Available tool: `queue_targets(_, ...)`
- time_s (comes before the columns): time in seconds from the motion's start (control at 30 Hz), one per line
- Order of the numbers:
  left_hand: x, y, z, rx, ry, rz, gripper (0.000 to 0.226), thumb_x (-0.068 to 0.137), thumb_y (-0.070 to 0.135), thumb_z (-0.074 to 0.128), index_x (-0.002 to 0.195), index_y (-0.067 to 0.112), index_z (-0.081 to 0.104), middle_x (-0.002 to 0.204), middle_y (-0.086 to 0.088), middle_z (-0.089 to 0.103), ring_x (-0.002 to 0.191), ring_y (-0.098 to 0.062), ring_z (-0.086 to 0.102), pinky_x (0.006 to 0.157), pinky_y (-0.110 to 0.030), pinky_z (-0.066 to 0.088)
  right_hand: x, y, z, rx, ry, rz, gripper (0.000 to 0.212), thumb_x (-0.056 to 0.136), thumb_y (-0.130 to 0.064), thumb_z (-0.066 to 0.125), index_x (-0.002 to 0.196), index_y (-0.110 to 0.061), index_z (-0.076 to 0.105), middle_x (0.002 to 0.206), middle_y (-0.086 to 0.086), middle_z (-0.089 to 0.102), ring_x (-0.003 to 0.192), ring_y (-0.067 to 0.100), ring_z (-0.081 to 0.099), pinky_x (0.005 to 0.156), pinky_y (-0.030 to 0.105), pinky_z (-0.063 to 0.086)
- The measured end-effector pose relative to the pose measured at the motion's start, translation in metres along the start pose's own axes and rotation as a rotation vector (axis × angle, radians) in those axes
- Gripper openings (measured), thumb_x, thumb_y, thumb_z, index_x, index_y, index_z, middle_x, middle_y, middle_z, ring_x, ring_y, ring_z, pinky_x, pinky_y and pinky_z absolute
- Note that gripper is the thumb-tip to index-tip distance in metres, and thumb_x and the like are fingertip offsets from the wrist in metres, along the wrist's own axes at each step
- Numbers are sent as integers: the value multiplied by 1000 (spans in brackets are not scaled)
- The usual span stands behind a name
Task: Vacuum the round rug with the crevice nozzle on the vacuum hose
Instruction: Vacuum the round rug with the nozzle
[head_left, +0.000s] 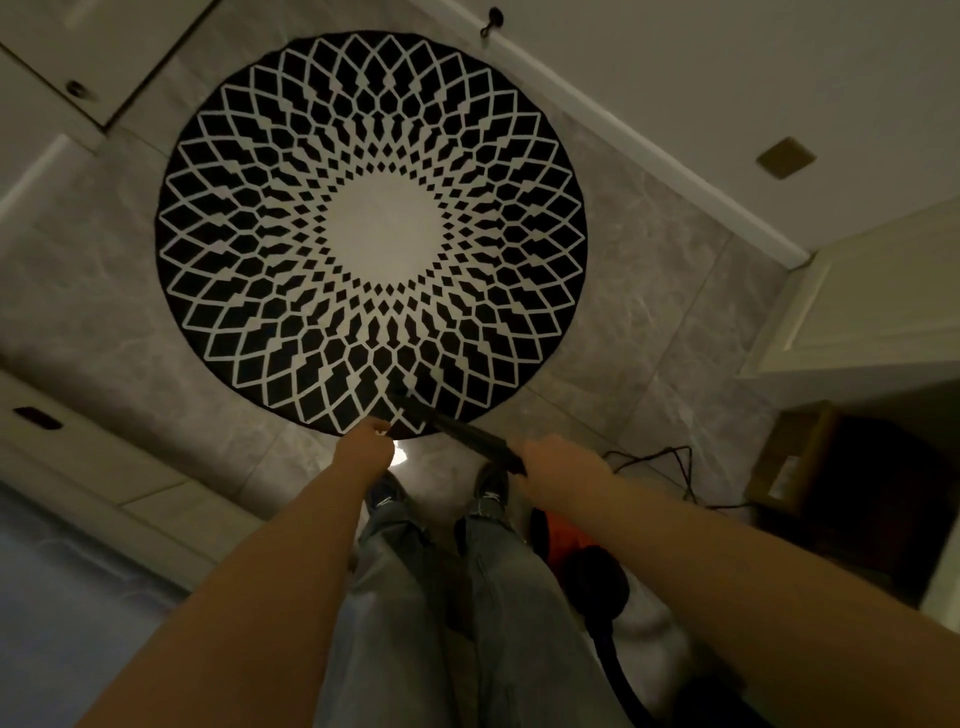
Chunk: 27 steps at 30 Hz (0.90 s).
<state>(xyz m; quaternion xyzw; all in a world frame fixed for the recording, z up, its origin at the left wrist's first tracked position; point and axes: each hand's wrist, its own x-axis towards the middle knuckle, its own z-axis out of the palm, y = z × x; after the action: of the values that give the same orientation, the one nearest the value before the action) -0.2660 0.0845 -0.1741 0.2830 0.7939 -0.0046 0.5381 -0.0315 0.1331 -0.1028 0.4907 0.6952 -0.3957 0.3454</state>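
1 round rug (371, 234), black with a white lattice and pale centre, flat on grey marbled floor tiles (639, 317). 1 black crevice nozzle (452, 428), slanting down from the right hand (563, 470), tip on the rug's near edge. Right hand wrapped around the nozzle's rear end, fingers curled under and out of sight. Left hand (366, 449) just beside the rug's near rim, fingers curled, 1 fingertip showing, nothing seen in it; contact with the rug not clear. 2 shoes (491, 491) on the tiles just short of the rug. 1 orange-and-black vacuum body (576, 551) by the right leg, 1 black hose (613, 670) trailing toward the lower edge. 1 thin black cord (665, 460) looping on the floor at right.
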Motion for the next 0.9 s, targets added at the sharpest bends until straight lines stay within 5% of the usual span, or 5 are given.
queue_targets(0.27,-8,43,13,-46,3,96,36,97,15,45,132,13,51,132,-17,52,117,-32,52,92,-35,42,-1,92,-69,94,207,280,34,93,-31,54,120,-12,61,73,2,54,61,15,54,50,25,46)
queue_targets(0.4,-13,58,19,-62,6,115,33,98,16,44,129,14,53,128,-16,54,111,-31,55,84,-31,42,-13,123,-77,239,279,418,34,93,-28,53,112,-1,61,98,20,64,82,31,63,71,39,57)
queue_targets(0.57,-13,67,20,-38,21,122,33,97,13,42,128,12,53,126,-17,59,106,-29,58,92,-37,47,-25,104,-44,207,210,306,25,92,-33,52,93,-10,60,71,3,53,72,25,60,59,29,50)
queue_targets(0.67,-11,73,21,-17,36,123,33,97,13,46,129,12,53,124,-18,56,84,-18,54,78,-32,44,-26,71,-23,211,140,198,27,91,-30,50,111,-15,59,83,4,56,77,25,61,68,36,55)
queue_targets(0.9,-9,97,24,-44,25,113,36,96,9,44,131,14,53,124,-18,56,92,-27,56,76,-34,50,-16,56,-15,72,61,107,32,89,-31,52,118,-19,58,102,6,61,87,23,59,75,35,52)
